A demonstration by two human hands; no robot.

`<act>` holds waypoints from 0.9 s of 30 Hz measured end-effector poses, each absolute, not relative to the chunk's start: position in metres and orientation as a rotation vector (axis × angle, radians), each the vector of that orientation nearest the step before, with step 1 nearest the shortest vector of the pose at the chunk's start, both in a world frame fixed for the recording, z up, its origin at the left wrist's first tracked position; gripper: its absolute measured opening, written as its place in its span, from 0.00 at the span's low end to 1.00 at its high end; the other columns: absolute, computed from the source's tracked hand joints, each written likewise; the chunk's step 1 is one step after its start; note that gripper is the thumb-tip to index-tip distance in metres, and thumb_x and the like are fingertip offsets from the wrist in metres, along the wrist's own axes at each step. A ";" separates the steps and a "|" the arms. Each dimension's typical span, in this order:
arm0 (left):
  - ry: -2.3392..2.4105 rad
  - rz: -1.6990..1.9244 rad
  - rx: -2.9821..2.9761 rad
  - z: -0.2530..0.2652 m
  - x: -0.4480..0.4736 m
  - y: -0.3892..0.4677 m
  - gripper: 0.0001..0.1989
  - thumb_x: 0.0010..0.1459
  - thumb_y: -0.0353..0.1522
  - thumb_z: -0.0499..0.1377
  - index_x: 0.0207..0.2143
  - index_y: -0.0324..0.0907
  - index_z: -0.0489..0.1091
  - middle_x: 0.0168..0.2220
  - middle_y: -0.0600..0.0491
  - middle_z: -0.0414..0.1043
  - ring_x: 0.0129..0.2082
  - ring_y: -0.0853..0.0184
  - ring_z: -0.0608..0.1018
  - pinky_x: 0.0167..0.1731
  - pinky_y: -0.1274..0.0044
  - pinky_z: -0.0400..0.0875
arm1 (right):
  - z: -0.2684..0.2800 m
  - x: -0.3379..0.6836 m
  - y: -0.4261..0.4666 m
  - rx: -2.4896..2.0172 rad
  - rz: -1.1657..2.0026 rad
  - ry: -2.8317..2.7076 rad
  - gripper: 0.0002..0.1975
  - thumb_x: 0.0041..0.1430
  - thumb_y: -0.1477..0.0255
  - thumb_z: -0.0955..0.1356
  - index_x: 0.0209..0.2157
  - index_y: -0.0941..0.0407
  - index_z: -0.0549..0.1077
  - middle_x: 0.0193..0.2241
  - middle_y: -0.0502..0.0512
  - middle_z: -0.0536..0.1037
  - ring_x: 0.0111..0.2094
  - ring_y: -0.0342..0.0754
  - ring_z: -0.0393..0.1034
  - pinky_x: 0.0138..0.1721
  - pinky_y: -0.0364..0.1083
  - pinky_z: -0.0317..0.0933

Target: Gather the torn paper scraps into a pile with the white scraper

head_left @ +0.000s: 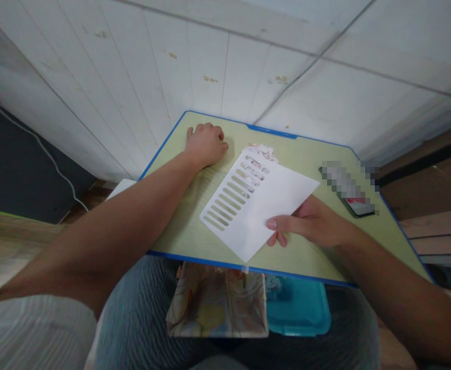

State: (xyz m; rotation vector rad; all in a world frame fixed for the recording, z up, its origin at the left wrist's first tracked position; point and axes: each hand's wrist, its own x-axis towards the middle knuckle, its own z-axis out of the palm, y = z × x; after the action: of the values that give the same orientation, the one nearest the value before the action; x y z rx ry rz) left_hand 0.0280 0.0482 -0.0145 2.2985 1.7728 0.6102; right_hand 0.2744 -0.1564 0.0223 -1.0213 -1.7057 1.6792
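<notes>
A white sheet (277, 198) with a row of long rounded slots cut through its left part is pinched at its right edge by my right hand (300, 221). My thumb lies on top of it, and the other fingers are mostly hidden beneath. The sheet is held at a slant above a pale green tabletop (217, 185). Behind its far corner, partly covered, is a small heap of pale scraps (262, 151). Toward the back left of the tabletop rests my left hand (207, 144), palm down, fingers bent and slightly apart, with nothing visible in it.
A phone (350, 192), partly blurred out, lies at the tabletop's right. Below the blue front edge, on my lap, are a patterned fabric pouch (217, 306) and a turquoise plastic box (300, 308). A white panelled wall (210, 51) with a grey cable (306, 67) stands behind.
</notes>
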 end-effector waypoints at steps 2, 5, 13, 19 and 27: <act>1.769 0.617 2.311 -0.015 0.027 0.048 0.18 0.69 0.38 0.64 0.57 0.49 0.84 0.66 0.41 0.81 0.73 0.39 0.74 0.80 0.44 0.57 | 0.022 0.274 -0.157 -0.996 1.722 -1.693 0.17 0.68 0.57 0.83 0.38 0.57 0.85 0.27 0.57 0.88 0.22 0.47 0.80 0.23 0.43 0.76; 1.767 0.620 2.334 -0.016 0.027 0.046 0.17 0.69 0.37 0.63 0.56 0.48 0.84 0.65 0.40 0.82 0.72 0.40 0.75 0.80 0.44 0.58 | 0.022 0.275 -0.160 -0.992 1.679 -1.634 0.16 0.69 0.58 0.83 0.39 0.56 0.85 0.28 0.57 0.89 0.22 0.48 0.80 0.23 0.44 0.77; 1.803 0.599 2.338 -0.016 0.028 0.045 0.16 0.70 0.38 0.63 0.57 0.52 0.83 0.65 0.42 0.82 0.73 0.42 0.75 0.80 0.46 0.59 | 0.011 0.277 -0.166 -1.093 1.409 -1.565 0.17 0.68 0.54 0.84 0.38 0.54 0.87 0.28 0.57 0.88 0.23 0.51 0.81 0.22 0.48 0.77; 1.804 0.600 2.328 -0.015 0.025 0.045 0.16 0.71 0.42 0.63 0.55 0.53 0.85 0.65 0.44 0.83 0.70 0.42 0.75 0.77 0.45 0.62 | 0.016 0.281 -0.150 -1.206 0.947 -1.488 0.16 0.66 0.58 0.83 0.28 0.48 0.83 0.25 0.56 0.87 0.21 0.54 0.76 0.24 0.55 0.80; 1.829 0.759 2.279 -0.012 0.033 0.056 0.14 0.71 0.37 0.61 0.53 0.52 0.86 0.63 0.44 0.86 0.68 0.44 0.80 0.74 0.47 0.68 | 0.022 0.291 -0.121 -1.242 0.734 -1.578 0.17 0.67 0.62 0.80 0.25 0.49 0.81 0.24 0.55 0.85 0.23 0.55 0.79 0.29 0.54 0.79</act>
State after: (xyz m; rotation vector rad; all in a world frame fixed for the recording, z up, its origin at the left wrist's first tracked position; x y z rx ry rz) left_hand 0.0330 0.0556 -0.0118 2.2792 1.8289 0.7589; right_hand 0.2913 -0.1208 0.0217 -1.2423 -1.5776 0.7344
